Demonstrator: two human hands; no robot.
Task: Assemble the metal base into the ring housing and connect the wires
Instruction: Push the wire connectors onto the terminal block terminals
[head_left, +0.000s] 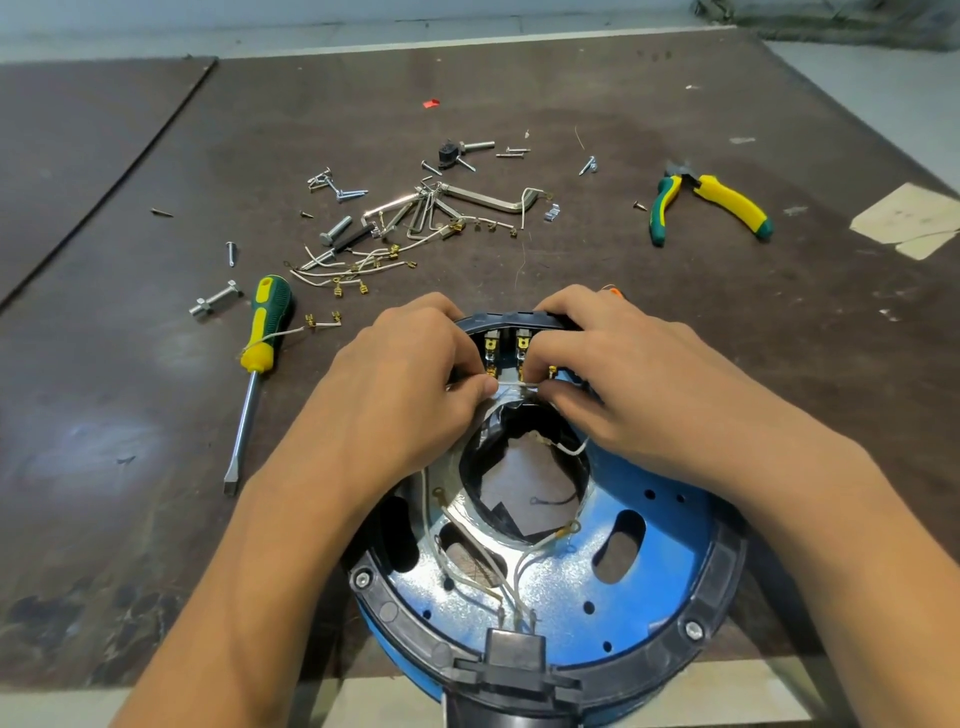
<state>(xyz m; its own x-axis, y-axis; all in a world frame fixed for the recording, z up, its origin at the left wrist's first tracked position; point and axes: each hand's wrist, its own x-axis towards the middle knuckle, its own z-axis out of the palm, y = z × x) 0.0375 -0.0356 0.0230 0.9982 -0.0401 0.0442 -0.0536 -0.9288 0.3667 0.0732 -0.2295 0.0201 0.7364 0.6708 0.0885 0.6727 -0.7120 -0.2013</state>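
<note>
Dark bench (675, 338) carries the ring housing (395, 613) at its near edge, partly over it, with the blue metal base (660, 566) inside. At the housing's far rim the left hand (405, 384) and right hand (623, 374) both pinch one white wire (511, 385). One screwdriver (260, 338) lies just left; pliers (711, 200) well apart, toward the far right corner.

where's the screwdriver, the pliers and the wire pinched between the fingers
screwdriver (266, 317), head view, on its green and yellow handle
pliers (730, 200), head view, on the mostly yellow handle
wire (512, 385), head view, on the short white stretch that shows
</note>
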